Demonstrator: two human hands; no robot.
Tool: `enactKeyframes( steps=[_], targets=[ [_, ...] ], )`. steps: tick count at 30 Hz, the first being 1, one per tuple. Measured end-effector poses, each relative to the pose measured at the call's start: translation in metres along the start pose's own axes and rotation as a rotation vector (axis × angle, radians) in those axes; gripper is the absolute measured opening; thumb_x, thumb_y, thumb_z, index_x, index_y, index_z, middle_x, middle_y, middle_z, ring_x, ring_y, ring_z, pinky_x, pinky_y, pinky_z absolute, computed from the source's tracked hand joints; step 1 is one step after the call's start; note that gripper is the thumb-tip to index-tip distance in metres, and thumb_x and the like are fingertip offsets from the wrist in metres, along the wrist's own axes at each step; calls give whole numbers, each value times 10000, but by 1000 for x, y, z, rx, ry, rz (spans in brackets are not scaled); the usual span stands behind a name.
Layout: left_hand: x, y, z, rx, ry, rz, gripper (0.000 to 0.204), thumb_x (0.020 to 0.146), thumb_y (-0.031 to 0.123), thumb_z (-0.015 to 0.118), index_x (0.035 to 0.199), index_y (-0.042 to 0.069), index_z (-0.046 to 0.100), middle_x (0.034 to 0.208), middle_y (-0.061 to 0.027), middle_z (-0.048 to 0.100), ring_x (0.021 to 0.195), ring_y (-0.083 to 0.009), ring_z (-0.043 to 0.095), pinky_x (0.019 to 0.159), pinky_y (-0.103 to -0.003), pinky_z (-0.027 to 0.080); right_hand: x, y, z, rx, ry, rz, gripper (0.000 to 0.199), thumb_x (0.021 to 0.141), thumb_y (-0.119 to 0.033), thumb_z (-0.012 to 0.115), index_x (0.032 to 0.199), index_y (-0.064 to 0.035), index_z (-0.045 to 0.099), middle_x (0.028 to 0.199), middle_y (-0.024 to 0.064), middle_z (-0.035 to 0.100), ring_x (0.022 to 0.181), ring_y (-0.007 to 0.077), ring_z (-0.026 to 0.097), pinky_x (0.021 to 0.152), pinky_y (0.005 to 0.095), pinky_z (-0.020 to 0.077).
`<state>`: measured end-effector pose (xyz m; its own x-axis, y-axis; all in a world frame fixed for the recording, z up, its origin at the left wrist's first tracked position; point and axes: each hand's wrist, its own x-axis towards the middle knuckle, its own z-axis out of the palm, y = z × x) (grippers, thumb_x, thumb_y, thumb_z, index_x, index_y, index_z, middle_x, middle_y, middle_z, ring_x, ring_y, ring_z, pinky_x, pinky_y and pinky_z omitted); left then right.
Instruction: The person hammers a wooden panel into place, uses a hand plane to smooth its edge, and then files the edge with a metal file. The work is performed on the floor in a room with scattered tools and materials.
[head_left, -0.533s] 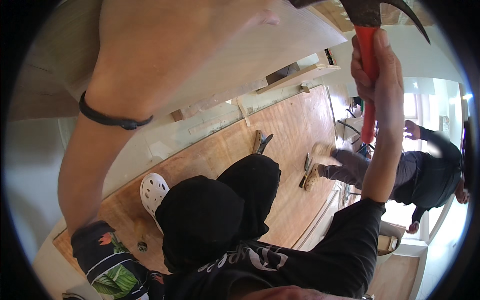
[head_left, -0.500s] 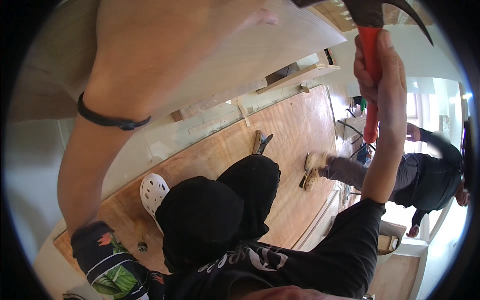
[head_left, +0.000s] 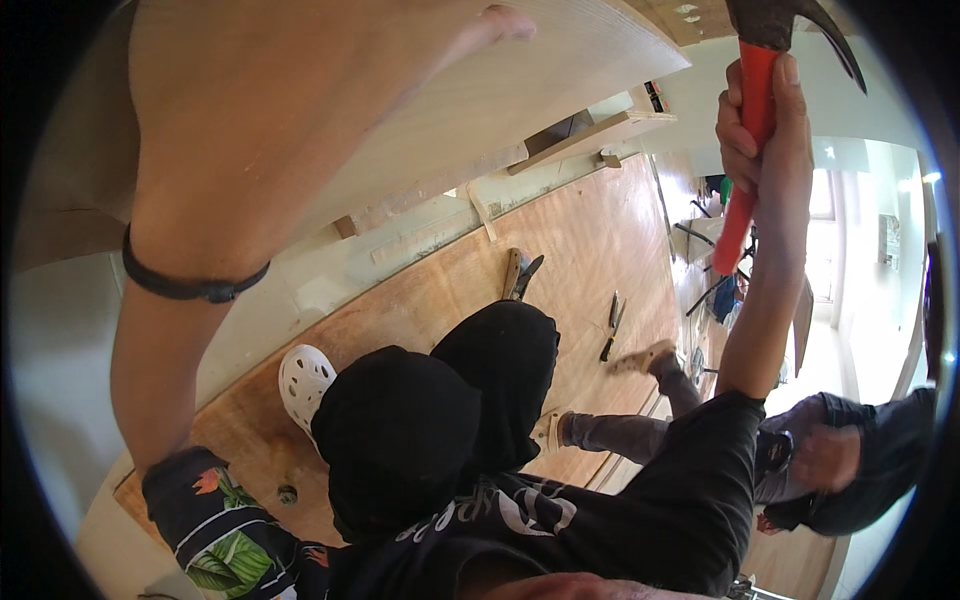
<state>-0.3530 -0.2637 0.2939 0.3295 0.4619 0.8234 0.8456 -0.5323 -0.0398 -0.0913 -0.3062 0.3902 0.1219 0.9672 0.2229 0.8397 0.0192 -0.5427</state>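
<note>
My right hand is raised at the upper right, its fingers wrapped round the red handle of a claw hammer. The dark hammer head is at the top edge, with its curved claw to the right. At the upper left, my left hand lies against a large pale wooden panel. Its thumb stretches out along the panel, while the other fingers run out of view. A black band circles my left wrist.
Below is a wooden board floor, where a knife-like tool with a wooden handle and a slim dark tool lie. Another person in dark clothes is close on my right. A plywood piece juts out beneath the panel.
The other person has moved nearer, to behind my right arm, uncovering the slim tool. My left arm has shifted slightly left and down. The hammer has tilted a little in my right hand.
</note>
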Motion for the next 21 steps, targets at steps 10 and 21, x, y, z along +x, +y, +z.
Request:
enactKeyframes(
  steps=[10, 21],
  targets=[
    [31, 40, 13, 197, -249, -35, 430, 801, 496, 706, 797, 66, 676, 647, -41, 655, 603, -189, 668, 552, -312, 492, 4, 20, -15, -39, 8, 54, 608, 1003, -645, 393, 988, -66, 579, 553, -74, 391, 400, 5, 278, 367, 185, 214],
    [38, 54, 7, 285, -339, -40, 453, 856, 503, 677, 807, 53, 682, 606, -40, 647, 579, -190, 664, 548, -300, 498, 16, 50, -28, -52, 24, 64, 575, 1008, -642, 392, 949, -99, 569, 562, -78, 394, 413, 5, 292, 367, 188, 216]
  ],
)
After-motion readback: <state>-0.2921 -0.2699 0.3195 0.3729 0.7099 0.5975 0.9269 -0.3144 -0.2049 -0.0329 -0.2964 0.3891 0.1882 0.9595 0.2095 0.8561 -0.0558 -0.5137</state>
